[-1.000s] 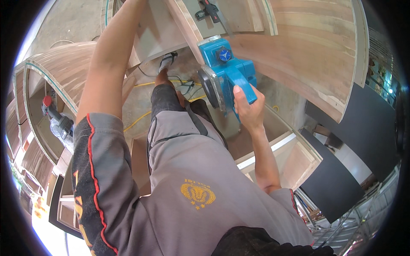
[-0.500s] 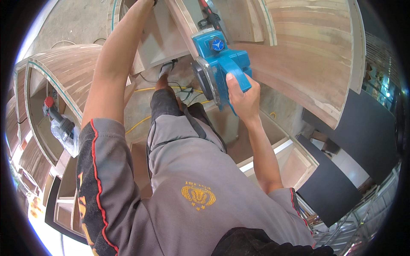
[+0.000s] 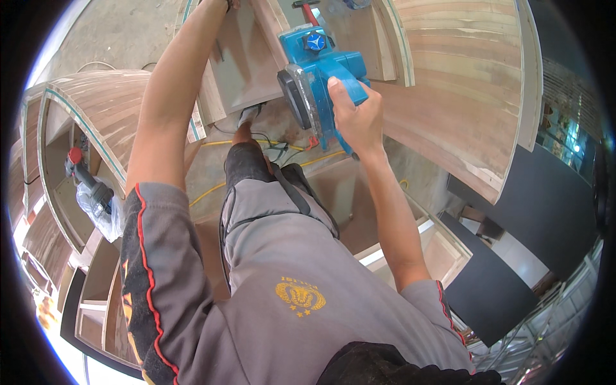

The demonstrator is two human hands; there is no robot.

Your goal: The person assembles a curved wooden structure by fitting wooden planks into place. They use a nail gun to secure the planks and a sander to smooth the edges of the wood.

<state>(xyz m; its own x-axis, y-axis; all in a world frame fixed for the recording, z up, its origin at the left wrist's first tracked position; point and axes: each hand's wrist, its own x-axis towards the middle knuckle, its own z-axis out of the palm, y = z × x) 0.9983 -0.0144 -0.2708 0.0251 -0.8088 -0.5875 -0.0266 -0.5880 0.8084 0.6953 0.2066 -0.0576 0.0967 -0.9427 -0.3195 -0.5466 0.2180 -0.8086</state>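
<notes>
A blue electric planer [image 3: 330, 67] is held in my right hand [image 3: 359, 115], with the fingers wrapped round its rear handle and the thumb on top. It is tilted on its side, a round black cover facing left. Its front end overlaps the near part of a narrow wooden board edge [image 3: 271, 18] on a cabinet; whether it touches the wood cannot be made out. At the top edge, my left hand [image 3: 235, 4] is nearly all cut off beyond a dark wristband, close to that same cabinet. Its fingers do not show.
Curved, slatted wooden cabinet panels stand right [image 3: 462, 83] and left [image 3: 106, 102]. A red-and-grey power tool [image 3: 90, 176] in plastic hangs at left. A red-handled hammer [image 3: 308, 11] lies beyond the planer. Yellow cable [image 3: 212, 189] crosses the floor. Black panels [image 3: 494, 282] lean lower right.
The planer, with my right hand on it, has moved slightly left and away from me. The hammer beyond it shows more plainly. My left arm stays stretched forward.
</notes>
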